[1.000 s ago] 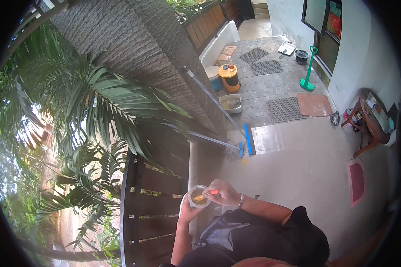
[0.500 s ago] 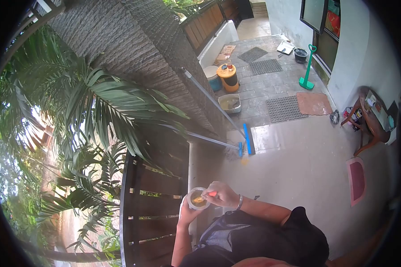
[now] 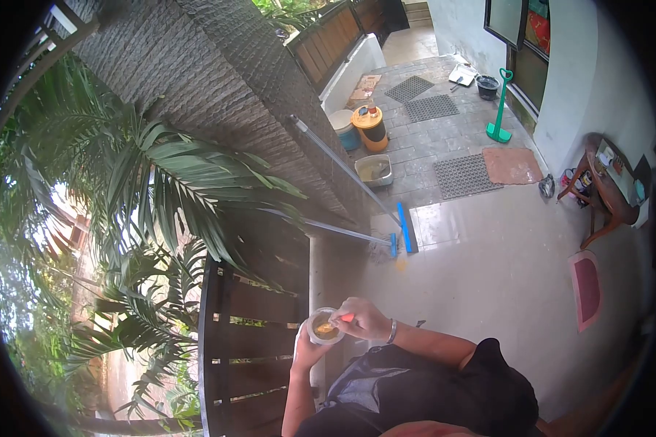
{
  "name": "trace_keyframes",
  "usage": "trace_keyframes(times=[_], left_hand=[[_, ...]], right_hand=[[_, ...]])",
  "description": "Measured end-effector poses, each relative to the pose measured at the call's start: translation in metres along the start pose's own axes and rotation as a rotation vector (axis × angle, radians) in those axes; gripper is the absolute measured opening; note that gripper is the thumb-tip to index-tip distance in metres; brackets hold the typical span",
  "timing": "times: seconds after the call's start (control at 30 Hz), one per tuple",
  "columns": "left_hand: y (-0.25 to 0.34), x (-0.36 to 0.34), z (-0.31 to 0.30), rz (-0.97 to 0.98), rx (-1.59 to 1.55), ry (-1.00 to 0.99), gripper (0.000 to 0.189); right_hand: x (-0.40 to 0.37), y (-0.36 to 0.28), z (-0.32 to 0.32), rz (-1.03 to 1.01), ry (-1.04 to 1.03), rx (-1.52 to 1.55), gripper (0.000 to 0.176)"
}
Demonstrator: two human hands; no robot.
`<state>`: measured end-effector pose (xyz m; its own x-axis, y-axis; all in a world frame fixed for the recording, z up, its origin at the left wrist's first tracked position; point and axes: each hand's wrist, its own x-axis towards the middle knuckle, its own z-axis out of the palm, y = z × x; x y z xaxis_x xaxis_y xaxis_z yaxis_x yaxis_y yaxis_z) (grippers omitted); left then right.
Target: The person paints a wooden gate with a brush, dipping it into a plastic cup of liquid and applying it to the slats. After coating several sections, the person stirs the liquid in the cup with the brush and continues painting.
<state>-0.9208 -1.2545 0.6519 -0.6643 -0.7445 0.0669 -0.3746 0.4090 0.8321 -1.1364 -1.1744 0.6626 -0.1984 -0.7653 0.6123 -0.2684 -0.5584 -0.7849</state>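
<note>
My left hand (image 3: 307, 351) is wrapped round a small round whitish tub (image 3: 313, 333) with a yellowish-brown content in its bottom. Over the rim, my right hand (image 3: 364, 319) is closed on a thin tool with an orange-red end (image 3: 348, 317); its lower part reaches into the tub, and its kind cannot be made out. A band circles the right wrist. Both hands are close together in front of my dark shirt, beside the slatted fence.
Two blue-headed floor squeegees (image 3: 406, 227) lean by the stone pillar (image 3: 197, 80). Beyond are a grey basin (image 3: 374, 170), an orange-lidded bucket (image 3: 372, 131), rubber mats (image 3: 465, 177) and a green long-handled tool (image 3: 500, 109). A wooden table (image 3: 611, 193) and a pink mat (image 3: 587, 290) lie right; palm fronds (image 3: 204, 171) left.
The camera view has tilted slightly, shifting the background a little. Both hands keep nearly the same pose, with the tool still in the tub.
</note>
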Motion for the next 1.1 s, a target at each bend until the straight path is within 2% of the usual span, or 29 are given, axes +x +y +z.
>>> trace_keyframes(times=[0.5, 0.7, 0.9, 1.03, 1.1], left_hand=[[0.011, 0.001, 0.002, 0.002, -0.091, -0.008, 0.074], [0.02, 0.004, 0.004, 0.022, -0.078, -0.007, 0.07], [0.014, -0.005, 0.005, 0.036, -0.083, 0.049, 0.072], [0.001, -0.022, 0.0, 0.003, -0.027, 0.117, 0.072], [-0.001, -0.031, -0.004, 0.046, -0.063, 0.156, 0.068]], right_hand=[[-0.003, 0.004, -0.003, -0.05, 0.038, 0.033, 0.01], [-0.005, -0.002, -0.009, -0.025, 0.014, -0.048, 0.011], [-0.001, -0.018, -0.008, -0.119, 0.012, -0.097, 0.008], [-0.001, -0.027, 0.003, -0.215, -0.061, -0.15, 0.011], [-0.004, -0.033, 0.01, -0.238, -0.109, -0.192, 0.012]])
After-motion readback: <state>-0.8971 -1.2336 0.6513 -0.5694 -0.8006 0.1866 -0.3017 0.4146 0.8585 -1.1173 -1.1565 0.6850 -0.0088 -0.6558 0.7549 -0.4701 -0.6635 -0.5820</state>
